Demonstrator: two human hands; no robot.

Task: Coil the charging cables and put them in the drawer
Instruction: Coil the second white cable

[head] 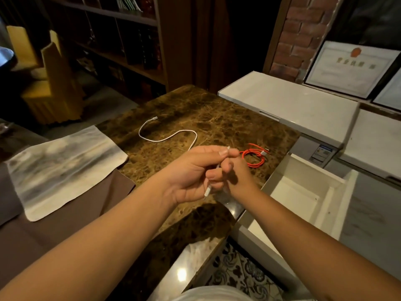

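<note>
The right hand (pixel 238 177) sits mostly behind the left hand (pixel 195 172), so its fingers are hard to read; it looks curled at the white cable (pixel 167 137). The left hand pinches that cable's near end between thumb and forefinger, the plug hanging below its palm. The rest trails across the marble table (pixel 217 118). The coiled orange cable (pixel 255 158) lies beside the open white drawer (pixel 303 192).

Dimly lit room. Brown marble worktop (pixel 217 118) at centre; dark wooden bookshelf (pixel 121 40) behind left; brick wall (pixel 301 33) behind right, with framed certificates (pixel 351 68) leaning below it; white cabinets (pixel 288 101) at right; patterned tile floor (pixel 236 270) below.
</note>
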